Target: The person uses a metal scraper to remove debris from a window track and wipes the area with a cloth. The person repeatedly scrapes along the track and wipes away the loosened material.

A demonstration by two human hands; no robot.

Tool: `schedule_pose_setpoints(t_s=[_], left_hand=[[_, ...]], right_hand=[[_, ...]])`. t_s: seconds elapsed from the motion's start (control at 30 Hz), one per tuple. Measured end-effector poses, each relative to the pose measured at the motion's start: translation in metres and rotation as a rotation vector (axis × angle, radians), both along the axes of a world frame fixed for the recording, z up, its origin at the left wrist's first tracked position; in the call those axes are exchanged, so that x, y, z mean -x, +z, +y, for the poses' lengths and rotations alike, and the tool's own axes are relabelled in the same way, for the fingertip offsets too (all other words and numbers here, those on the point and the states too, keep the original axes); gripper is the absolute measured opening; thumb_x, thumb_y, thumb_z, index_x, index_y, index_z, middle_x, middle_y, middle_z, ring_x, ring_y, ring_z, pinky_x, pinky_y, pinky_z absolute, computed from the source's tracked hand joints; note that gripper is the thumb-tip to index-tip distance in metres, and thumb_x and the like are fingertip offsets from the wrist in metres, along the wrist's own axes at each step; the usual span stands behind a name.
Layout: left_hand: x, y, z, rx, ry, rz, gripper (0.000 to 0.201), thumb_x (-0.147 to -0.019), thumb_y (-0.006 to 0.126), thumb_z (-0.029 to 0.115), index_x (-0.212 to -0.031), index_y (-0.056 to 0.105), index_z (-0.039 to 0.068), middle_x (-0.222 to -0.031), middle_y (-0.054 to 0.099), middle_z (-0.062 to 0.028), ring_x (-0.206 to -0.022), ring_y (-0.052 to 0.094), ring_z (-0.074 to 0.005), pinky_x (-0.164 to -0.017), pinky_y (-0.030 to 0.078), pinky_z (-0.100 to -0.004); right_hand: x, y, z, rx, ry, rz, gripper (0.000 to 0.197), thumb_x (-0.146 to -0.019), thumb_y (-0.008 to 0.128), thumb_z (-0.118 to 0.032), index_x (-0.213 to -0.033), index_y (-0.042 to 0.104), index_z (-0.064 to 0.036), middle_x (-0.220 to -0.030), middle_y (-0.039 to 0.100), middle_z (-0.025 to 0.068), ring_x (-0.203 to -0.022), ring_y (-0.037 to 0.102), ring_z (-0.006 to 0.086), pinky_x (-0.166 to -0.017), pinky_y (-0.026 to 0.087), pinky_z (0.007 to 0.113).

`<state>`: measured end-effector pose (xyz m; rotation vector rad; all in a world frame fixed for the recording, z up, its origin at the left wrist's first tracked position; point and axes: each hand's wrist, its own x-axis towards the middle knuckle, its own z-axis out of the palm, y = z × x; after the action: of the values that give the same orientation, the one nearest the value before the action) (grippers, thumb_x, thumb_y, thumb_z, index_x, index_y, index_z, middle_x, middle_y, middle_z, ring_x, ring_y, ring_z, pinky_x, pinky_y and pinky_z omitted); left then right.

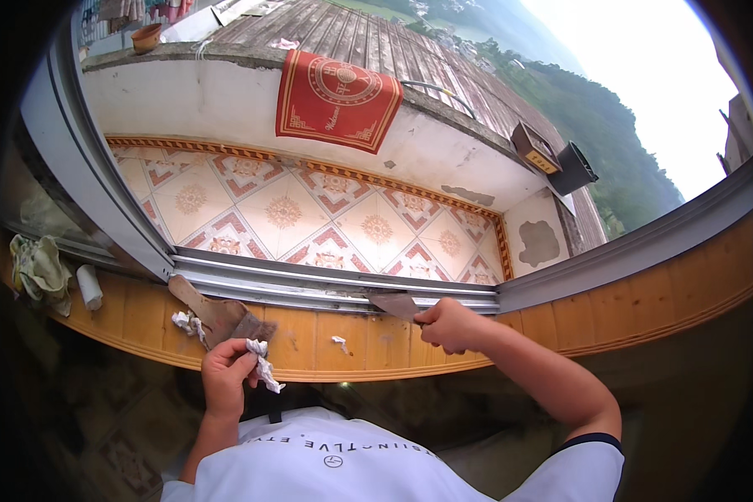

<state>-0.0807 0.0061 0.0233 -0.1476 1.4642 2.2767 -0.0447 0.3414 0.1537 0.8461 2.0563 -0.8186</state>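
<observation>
My right hand (pixel 450 326) is closed round the handle of a putty knife (pixel 393 304). Its flat metal blade points left and rests at the metal sliding-window track (pixel 326 283). In my left hand (pixel 227 372), a crumpled piece of white tissue (pixel 264 366) is pinched over the front edge of the wooden sill (pixel 368 356). Just beyond that hand lies a wide brush (pixel 219 316) with a wooden handle and dark bristles. Another wad of tissue (pixel 189 323) sits against the brush, and a small white scrap (pixel 340 341) lies on the sill between my hands.
At the sill's left end are a crumpled cloth (pixel 40 272) and a white roll (pixel 89 287). The grey window frame (pixel 109 159) rises at the left. Outside, a red mat (pixel 337 99) hangs over a low wall (pixel 184 96), with a black bucket (pixel 573 170) further right.
</observation>
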Motion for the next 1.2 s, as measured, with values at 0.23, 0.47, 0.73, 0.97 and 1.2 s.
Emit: schedule_pose_setpoints(t_s=[0.23, 0.47, 0.73, 0.97, 1.2], left_hand=[[0.032, 0.003, -0.009, -0.045, -0.12, -0.01, 0.01, -0.086, 0.056, -0.002, -0.091, 0.065, -0.002, -0.069, 0.062, -0.0043, -0.051, 0.051, -0.006, -0.045, 0.039, -0.0185], [0.05, 0.011, -0.001, -0.084, -0.229, 0.01, 0.01, -0.086, 0.056, -0.003, -0.091, 0.065, -0.003, -0.068, 0.061, -0.0047, -0.05, 0.05, -0.0059, -0.044, 0.037, -0.0181], [0.044, 0.025, 0.0, -0.057, -0.244, 0.054, 0.011, -0.086, 0.056, -0.004, -0.092, 0.065, -0.003, -0.07, 0.062, -0.0051, -0.052, 0.052, -0.0061, -0.045, 0.039, -0.0182], [0.033, 0.025, -0.004, -0.031, -0.21, 0.073, 0.01, -0.086, 0.057, -0.002, -0.091, 0.065, -0.002, -0.072, 0.063, -0.0044, -0.054, 0.053, -0.0059, -0.047, 0.04, -0.0183], [0.031, 0.028, 0.002, -0.027, -0.208, 0.085, 0.009, -0.086, 0.058, -0.002, -0.091, 0.065, -0.002, -0.072, 0.063, -0.0044, -0.054, 0.053, -0.0058, -0.046, 0.041, -0.0181]], right_hand=[[-0.025, -0.035, -0.047, -0.05, -0.087, 0.255, 0.035, -0.08, 0.054, -0.009, -0.107, 0.06, 0.0124, -0.064, 0.062, 0.0193, -0.051, 0.06, 0.0241, -0.049, 0.045, 0.039], [-0.06, -0.072, -0.06, -0.214, -0.025, 0.553, 0.048, -0.079, 0.054, -0.012, -0.123, 0.054, 0.0077, -0.066, 0.058, 0.0248, -0.062, 0.061, 0.0365, -0.06, 0.047, 0.042], [-0.066, -0.077, -0.072, -0.271, -0.071, 0.652, 0.045, -0.081, 0.054, -0.013, -0.123, 0.055, 0.0041, -0.068, 0.059, 0.0237, -0.064, 0.06, 0.0393, -0.061, 0.047, 0.046], [-0.08, -0.099, -0.072, -0.313, -0.049, 0.748, 0.046, -0.082, 0.055, -0.012, -0.126, 0.052, 0.0041, -0.065, 0.056, 0.0197, -0.056, 0.055, 0.0293, -0.055, 0.044, 0.04], [-0.081, -0.094, -0.075, -0.285, -0.099, 0.696, 0.046, -0.082, 0.054, -0.016, -0.125, 0.053, 0.0014, -0.072, 0.061, 0.0229, -0.07, 0.06, 0.0404, -0.064, 0.047, 0.047]])
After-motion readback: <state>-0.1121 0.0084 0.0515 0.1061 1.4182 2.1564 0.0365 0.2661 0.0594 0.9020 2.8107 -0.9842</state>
